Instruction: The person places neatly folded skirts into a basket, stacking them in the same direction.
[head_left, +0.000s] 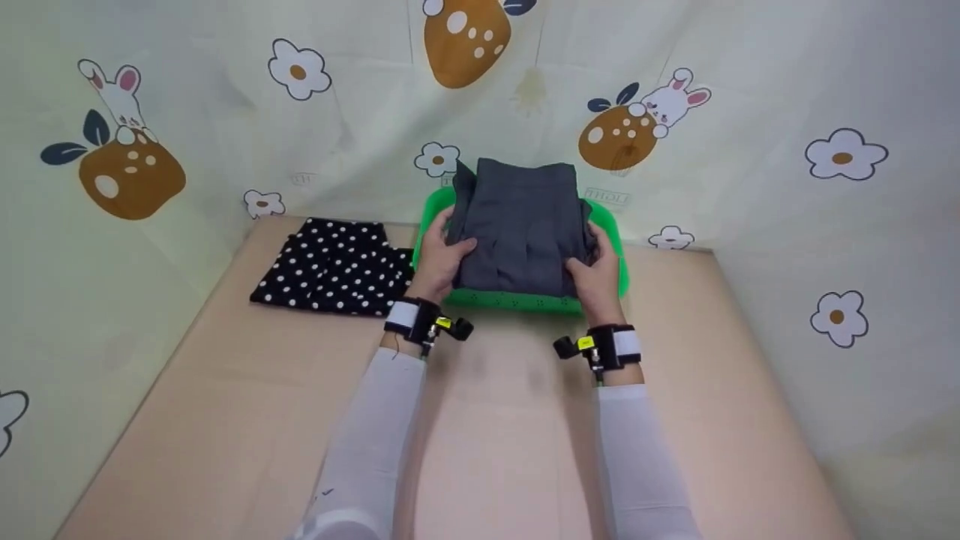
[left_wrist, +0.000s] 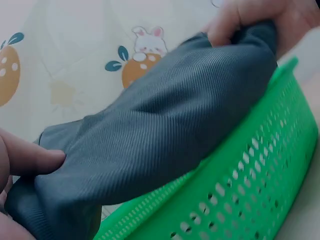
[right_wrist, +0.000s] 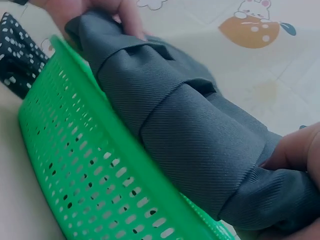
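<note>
A folded dark grey pleated garment [head_left: 521,225], possibly a skirt, is held by both hands over the green perforated basket [head_left: 517,301]. My left hand [head_left: 442,259] grips its left side, thumb on top and fingers beneath. On the opposite side my right hand [head_left: 598,274] grips it the same way. In the left wrist view the ribbed cloth [left_wrist: 165,120] spans between the hands above the basket's rim [left_wrist: 287,75]. Pleats show on the garment [right_wrist: 185,135] in the right wrist view. The inside of the basket is mostly hidden beneath the cloth.
A folded black garment with white polka dots [head_left: 334,266] lies on the beige table [head_left: 495,435], left of the basket and right up against it. A pale curtain [head_left: 360,112] printed with rabbits, flowers and fruit hangs behind and along both sides of the table.
</note>
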